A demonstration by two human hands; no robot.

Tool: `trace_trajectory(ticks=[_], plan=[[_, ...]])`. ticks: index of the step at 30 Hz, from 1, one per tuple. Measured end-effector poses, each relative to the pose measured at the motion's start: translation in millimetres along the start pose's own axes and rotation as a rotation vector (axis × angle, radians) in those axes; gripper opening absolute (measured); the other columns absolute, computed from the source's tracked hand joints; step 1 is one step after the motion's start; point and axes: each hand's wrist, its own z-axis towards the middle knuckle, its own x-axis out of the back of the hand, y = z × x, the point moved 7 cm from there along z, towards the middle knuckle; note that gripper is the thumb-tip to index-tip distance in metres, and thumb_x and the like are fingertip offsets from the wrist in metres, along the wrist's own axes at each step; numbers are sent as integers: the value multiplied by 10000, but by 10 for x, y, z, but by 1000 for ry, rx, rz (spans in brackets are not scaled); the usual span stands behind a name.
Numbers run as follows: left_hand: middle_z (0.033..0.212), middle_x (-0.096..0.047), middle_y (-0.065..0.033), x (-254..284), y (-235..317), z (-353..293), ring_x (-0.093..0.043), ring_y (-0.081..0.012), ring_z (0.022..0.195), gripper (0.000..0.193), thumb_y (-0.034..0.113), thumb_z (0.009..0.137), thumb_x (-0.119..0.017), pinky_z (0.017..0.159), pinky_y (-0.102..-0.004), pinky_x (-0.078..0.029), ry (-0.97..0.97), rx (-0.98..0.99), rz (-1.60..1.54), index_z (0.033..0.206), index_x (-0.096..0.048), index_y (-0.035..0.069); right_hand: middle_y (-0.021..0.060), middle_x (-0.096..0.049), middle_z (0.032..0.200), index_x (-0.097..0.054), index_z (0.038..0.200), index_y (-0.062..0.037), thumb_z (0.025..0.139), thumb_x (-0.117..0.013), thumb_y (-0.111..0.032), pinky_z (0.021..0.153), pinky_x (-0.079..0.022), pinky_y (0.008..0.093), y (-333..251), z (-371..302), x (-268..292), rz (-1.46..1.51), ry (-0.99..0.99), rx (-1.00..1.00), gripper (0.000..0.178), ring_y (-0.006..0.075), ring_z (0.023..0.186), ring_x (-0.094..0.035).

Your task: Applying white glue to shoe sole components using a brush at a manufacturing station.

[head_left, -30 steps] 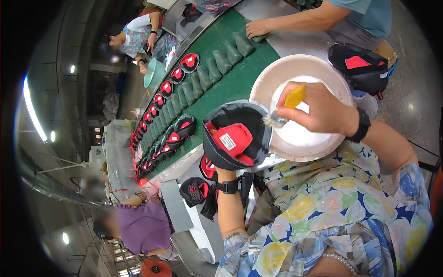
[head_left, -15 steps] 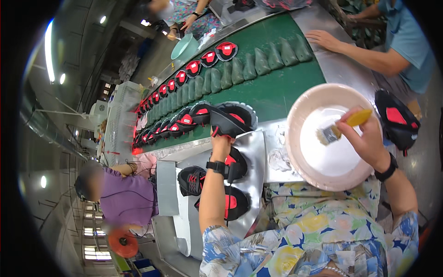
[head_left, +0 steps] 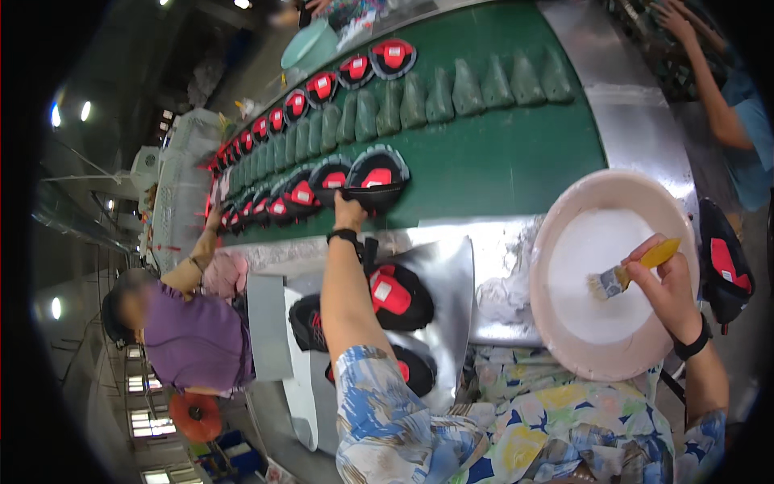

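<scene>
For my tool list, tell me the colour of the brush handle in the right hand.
The brush handle is yellow, seen best in the head view.

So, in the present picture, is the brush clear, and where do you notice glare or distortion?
Head view: the brush looks fairly clear; head view: glare whitens patches of the metal sheet; head view: the green surface's edges bend, and black borders round off the picture.

Beyond the basin [head_left: 613,194] and to its left, a conveyor belt [head_left: 500,153] bears a row of shoe lasts [head_left: 389,110] between two rows of shoe uppers [head_left: 320,87]. Liquid [head_left: 598,250] lies in the basin, a paintbrush [head_left: 619,277] over it. Just right of the basin sits another shoe upper [head_left: 721,258]; just left, a rag [head_left: 501,296].
</scene>
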Motion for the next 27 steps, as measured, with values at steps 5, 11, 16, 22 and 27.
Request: trace_trajectory(ticks=[5,11,16,22,27], plan=[[1043,-667,-111,637,584,-612,-658,-172,906,392,-63,844,-475,741,-327,-543,-32,-592,125,1216,-558,28,83,-650,812,-631,887,19,901,-693,-135,697,-484,282,71,80,-12,-220,-142,29,166,154,749,-645],[1343,-578,-274,507,-58,-2172,-521,-397,1306,708,234,773,-807,1102,-419,-421,-300,-629,948,1377,-533,-13,126,-675,814,-629,888,25,914,-685,-130,676,-521,322,79,136,-426,-199,-261,163,167,202,730,-673],[1045,-682,-236,978,-452,-2199,-659,-416,975,483,115,754,-791,900,-454,-510,82,-341,397,1163,-591,-48,186,-671,826,-632,906,-4,893,-692,-170,710,-517,403,3,-184,-930,-510,-700,245,177,362,776,-664],[1398,-433,-276,145,96,-3822,-360,-436,1390,555,33,736,-763,1151,-423,-328,-90,-1171,822,1217,-487,14,191,-670,839,-624,921,-6,881,-704,-182,730,-511,451,17,-164,-461,-289,-357,258,197,372,798,-663],[1494,-400,-211,-230,-500,-3832,-338,-472,1406,528,75,814,-730,1066,-486,-417,-662,-622,558,1268,-471,5,193,-681,858,-636,955,6,858,-728,-197,745,-514,444,292,-334,-639,-677,-638,319,243,369,810,-665]])
